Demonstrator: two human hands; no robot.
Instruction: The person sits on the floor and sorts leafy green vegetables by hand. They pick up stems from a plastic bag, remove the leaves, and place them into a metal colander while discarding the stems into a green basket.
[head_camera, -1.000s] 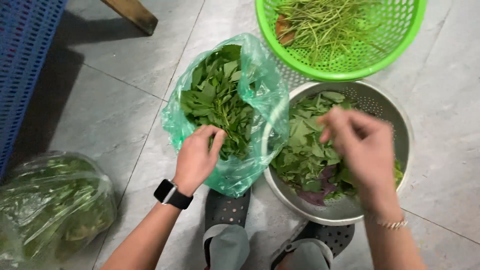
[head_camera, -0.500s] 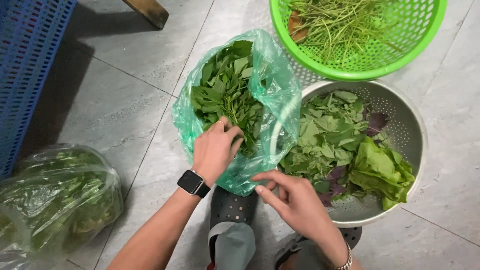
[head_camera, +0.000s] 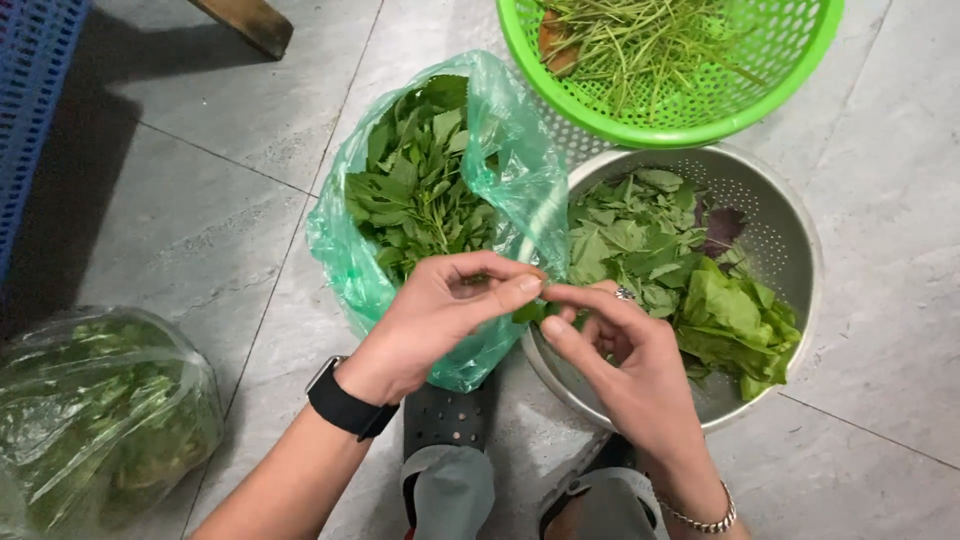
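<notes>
Between green bag (head_camera: 500, 140) and metal colander (head_camera: 790, 240), both hands (head_camera: 540, 310) together, fingertips pinching one leafy sprig (head_camera: 527, 312).

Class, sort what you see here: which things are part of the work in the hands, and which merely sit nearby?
In use: left hand, right hand, small sprig pinched between them, green bag of leafy stems, metal colander of picked leaves.

Nearby: green basket of bare stalks, clear bag of greens, blue crate.

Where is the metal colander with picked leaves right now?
In the head view, the metal colander sits on the floor at right, just below the green basket and beside the green plastic bag.
</notes>
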